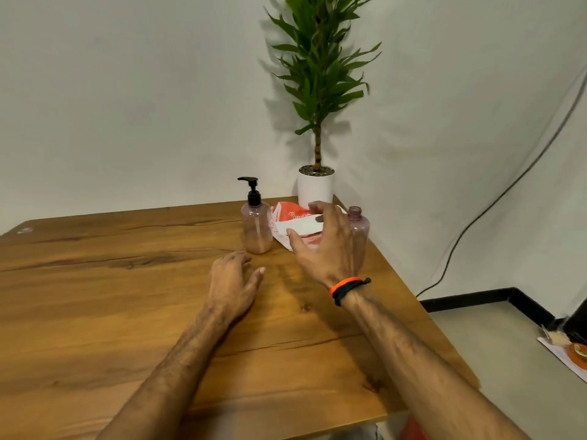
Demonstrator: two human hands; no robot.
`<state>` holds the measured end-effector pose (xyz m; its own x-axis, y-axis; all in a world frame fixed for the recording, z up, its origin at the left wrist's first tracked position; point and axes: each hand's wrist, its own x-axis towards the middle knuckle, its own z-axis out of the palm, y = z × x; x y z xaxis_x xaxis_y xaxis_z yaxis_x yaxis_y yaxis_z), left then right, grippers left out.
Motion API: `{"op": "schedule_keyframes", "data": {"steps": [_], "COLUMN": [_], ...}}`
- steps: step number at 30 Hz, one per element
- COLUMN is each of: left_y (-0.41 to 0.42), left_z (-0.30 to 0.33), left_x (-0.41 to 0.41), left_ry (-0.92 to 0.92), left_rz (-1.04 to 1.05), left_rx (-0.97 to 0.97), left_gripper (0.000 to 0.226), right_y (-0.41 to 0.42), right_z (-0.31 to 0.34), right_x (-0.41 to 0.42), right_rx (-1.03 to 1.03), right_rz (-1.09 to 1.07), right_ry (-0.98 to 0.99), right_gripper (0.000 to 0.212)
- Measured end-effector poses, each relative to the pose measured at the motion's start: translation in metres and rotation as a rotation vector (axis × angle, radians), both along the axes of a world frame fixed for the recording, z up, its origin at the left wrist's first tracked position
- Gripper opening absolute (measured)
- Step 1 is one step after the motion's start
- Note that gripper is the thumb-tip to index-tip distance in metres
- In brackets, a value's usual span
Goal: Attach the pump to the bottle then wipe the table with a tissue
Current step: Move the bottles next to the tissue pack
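Observation:
A pinkish translucent bottle (256, 228) with a black pump (252, 190) screwed on stands upright near the table's far right corner. To its right lies an orange-and-white tissue pack (295, 222) with a white tissue sticking out. My right hand (322, 242) hovers over the pack, fingers spread, thumb and forefinger near the tissue but not closed on it. My left hand (233, 285) rests flat on the wooden table (127, 312), just in front of the pumped bottle, holding nothing. A second pinkish bottle (360, 227) without a pump stands behind my right hand.
A white pot (316, 185) with a tall green plant stands at the table's far corner against the wall. A black cable (508, 185) runs down the right wall. The table's right edge drops to a grey floor holding a plate (579, 352).

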<state>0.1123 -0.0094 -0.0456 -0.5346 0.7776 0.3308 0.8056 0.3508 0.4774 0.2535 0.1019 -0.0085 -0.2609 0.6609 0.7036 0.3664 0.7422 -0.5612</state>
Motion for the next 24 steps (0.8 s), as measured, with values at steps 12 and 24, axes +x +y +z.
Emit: {"op": "schedule_keyframes", "data": {"steps": [12, 24], "left_y": [-0.061, -0.061], "left_z": [-0.023, -0.032], "left_x": [-0.077, -0.083], "left_ry": [-0.028, 0.004], "left_rz": [0.146, 0.153], "left_rx": [-0.091, -0.072], "left_gripper": [0.047, 0.048], "right_y": [0.021, 0.039], "right_z": [-0.009, -0.01], "right_x": [-0.109, -0.135], "right_rx": [-0.253, -0.091], "right_rz": [0.173, 0.349], "right_ry": [-0.074, -0.012], "right_gripper": [0.103, 0.108]}}
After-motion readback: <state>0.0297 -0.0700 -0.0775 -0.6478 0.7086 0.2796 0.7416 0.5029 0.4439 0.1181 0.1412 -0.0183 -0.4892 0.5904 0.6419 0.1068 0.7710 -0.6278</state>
